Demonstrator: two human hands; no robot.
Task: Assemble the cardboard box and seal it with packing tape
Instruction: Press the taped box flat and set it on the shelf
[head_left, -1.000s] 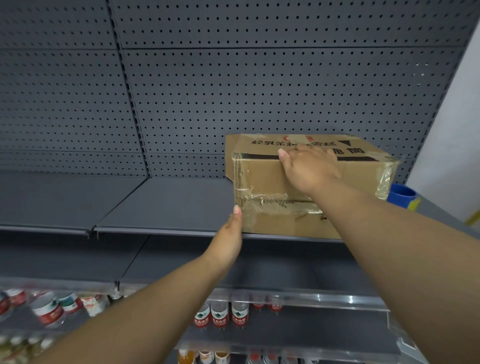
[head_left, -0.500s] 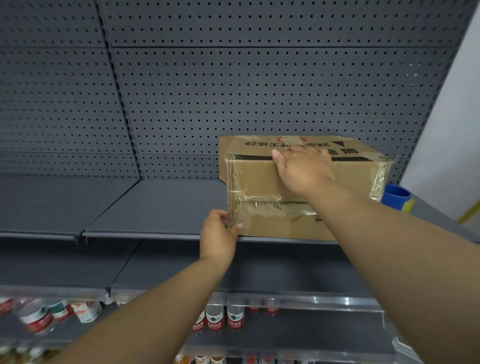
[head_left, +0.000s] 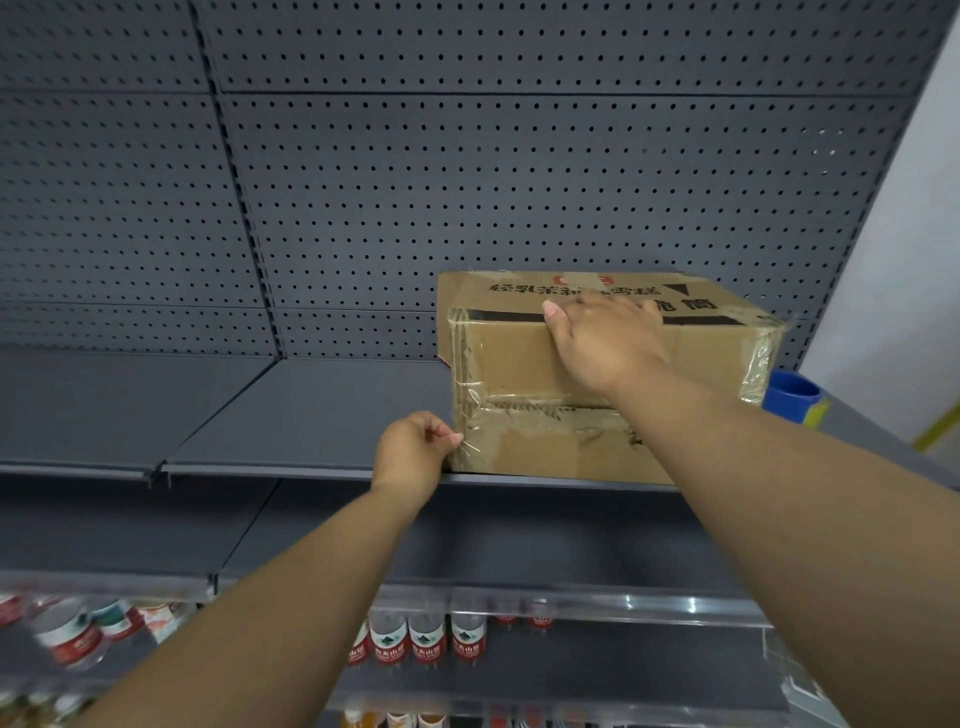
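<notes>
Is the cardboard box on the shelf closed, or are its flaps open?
Closed. The cardboard box shows its front flaps folded shut, with clear tape across the seam and corners.

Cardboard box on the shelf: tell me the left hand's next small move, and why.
Probably pull the packing tape taut and press it flat round the near left corner of the cardboard box. The left hand pinches its loose end there, wrinkled and partly lifted, while the right hand presses on the box's top edge, steadying it.

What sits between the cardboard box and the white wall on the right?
A blue cylindrical object stands on the shelf there, shown in the head view.
</notes>
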